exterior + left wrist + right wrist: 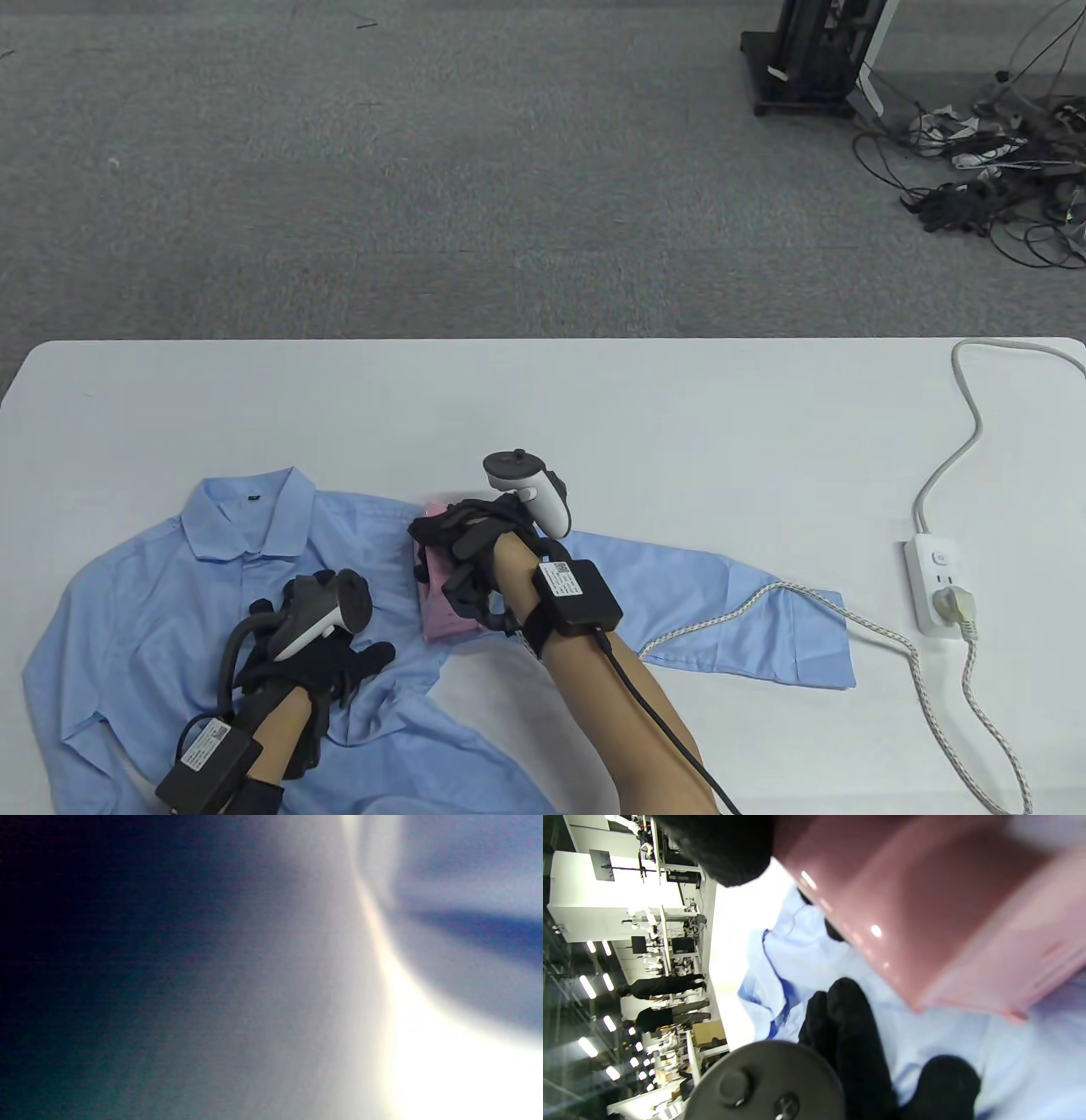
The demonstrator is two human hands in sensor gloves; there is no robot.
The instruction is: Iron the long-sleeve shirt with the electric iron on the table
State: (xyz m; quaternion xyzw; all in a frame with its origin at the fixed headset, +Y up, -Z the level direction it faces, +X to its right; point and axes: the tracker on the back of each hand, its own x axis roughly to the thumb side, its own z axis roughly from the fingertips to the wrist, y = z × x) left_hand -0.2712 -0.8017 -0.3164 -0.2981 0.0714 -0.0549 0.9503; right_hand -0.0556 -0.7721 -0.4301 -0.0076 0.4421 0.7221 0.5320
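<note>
One iron: I see a single pink electric iron at lower centre of the table view, sitting on the shirt; its long axis runs from the upper left towards the lower right, and I cannot tell which end is the nose.
Shirt: one light blue long-sleeve shirt lies flat at lower left, collar towards the top, one sleeve stretched right; its lower edge is cut off.
Right hand: my right hand grips the iron from above, fingers wrapped, hiding most of it.
Left hand: my left hand rests spread flat on the shirt, holding nothing.
Cord: one braided cord runs to one white power strip.
Left wrist view: blurred, nothing readable.
Table: one white table.
</note>
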